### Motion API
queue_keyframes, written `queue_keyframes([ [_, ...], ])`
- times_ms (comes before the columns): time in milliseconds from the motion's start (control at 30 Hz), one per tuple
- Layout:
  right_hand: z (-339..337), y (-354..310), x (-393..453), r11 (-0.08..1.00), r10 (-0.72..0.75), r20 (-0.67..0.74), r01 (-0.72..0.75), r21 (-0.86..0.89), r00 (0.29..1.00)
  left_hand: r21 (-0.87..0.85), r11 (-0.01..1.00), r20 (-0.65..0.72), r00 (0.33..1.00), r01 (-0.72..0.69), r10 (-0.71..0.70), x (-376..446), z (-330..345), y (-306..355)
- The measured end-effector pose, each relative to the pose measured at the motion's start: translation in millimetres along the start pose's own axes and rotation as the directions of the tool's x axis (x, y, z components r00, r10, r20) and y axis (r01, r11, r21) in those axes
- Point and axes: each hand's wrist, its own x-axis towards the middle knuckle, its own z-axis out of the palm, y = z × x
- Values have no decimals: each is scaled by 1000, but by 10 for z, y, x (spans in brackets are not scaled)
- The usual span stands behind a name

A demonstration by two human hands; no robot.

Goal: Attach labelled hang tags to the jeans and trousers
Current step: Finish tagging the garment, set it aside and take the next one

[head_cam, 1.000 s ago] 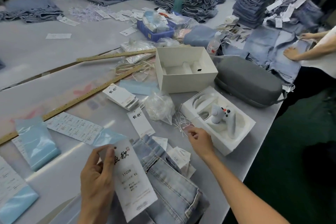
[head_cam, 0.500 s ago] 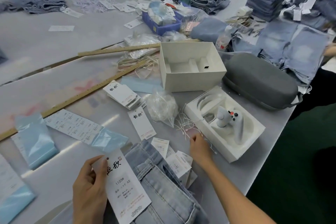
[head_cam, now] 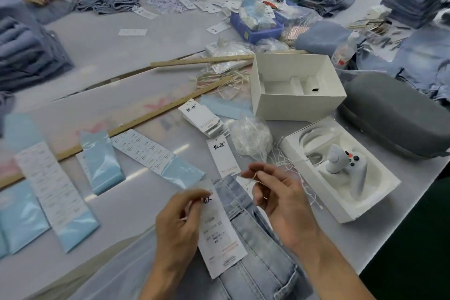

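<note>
The right hand [head_cam: 280, 202] has lifted off the table, apparently pinching a string [head_cam: 255, 179]; the left hand [head_cam: 180, 224] grips the hang tag [head_cam: 219, 231].

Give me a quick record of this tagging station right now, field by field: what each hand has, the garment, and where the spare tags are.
left hand: grips a hang tag by its top end
right hand: pinches a thin white string
garment: light blue jeans under the tag, on the table
spare tags: stack of tags beyond the hands
string supply: clear bag of strings
</note>
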Motion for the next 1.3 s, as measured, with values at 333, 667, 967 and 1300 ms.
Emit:
queue_keyframes([
  [333, 642, 356, -270, 950, -91, 84, 111, -291, 992, -242, 968, 142, 985, -59, 96, -40, -232, 283],
  [667, 564, 335, -333, 829, -225, 67, 227, -511, 972, -200, 980, 122, 992, -7, 32, -97, -469, 112],
  [967, 420, 497, -456, 139, -520, 263, 384, -913, 813, -44, 993, 198, 973, -108, 114, -84, -496, -18],
  [1300, 576, 643, -380, 118, -409, 462, 547, -828, 787, -97, 986, 256, 954, -133, 154, -66, -569, -33],
])
